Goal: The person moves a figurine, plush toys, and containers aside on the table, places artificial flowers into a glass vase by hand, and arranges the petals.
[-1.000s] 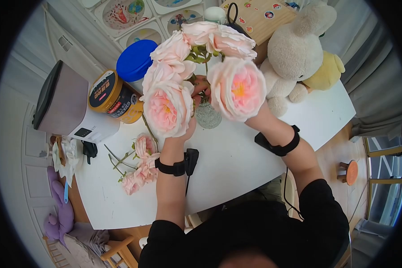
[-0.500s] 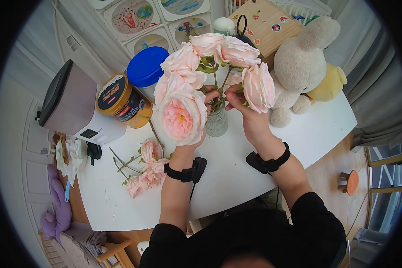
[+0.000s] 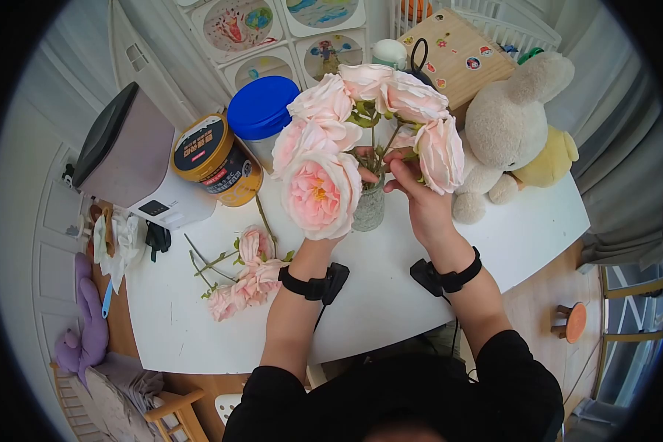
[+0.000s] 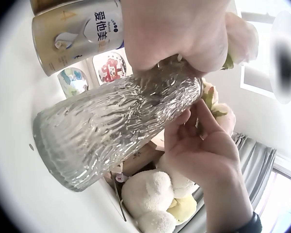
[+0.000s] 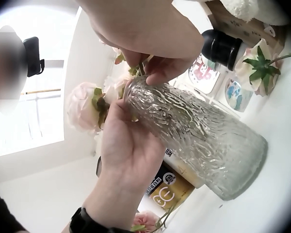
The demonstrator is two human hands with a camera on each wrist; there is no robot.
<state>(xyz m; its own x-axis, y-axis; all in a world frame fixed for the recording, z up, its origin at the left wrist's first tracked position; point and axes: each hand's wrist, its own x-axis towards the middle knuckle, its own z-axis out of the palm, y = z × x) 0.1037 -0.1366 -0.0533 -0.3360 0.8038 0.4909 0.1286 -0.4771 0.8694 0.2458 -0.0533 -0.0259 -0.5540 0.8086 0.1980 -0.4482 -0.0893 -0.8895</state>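
A clear, ribbed glass vase (image 3: 370,211) stands upright on the white table, its rim among both hands. Several pale pink roses (image 3: 318,193) fan out above it, stems gathered at its mouth. My left hand (image 5: 133,145) is at the rim on the left, fingers curled about the stems; in the head view a large rose hides much of it. From the right, my right hand (image 3: 426,210) pinches a stem just over the mouth, with thumb and fingers bent. A side-facing rose (image 3: 442,155) leans over this hand. More cut roses (image 3: 252,283) lie on the table at left.
Behind the left hand stand a yellow-and-black tub (image 3: 217,160), a blue-lidded jar (image 3: 263,107) and a grey-and-white appliance (image 3: 129,151). At right sit a plush bunny (image 3: 502,121) and a yellow plush (image 3: 549,158). A stickered wooden board (image 3: 457,59) is at the back.
The right rose turned from facing up to facing sideways and shifted right, uncovering the right hand and stems. The right forearm drew inward. Since half a second ago the hands stay at the vase mouth.
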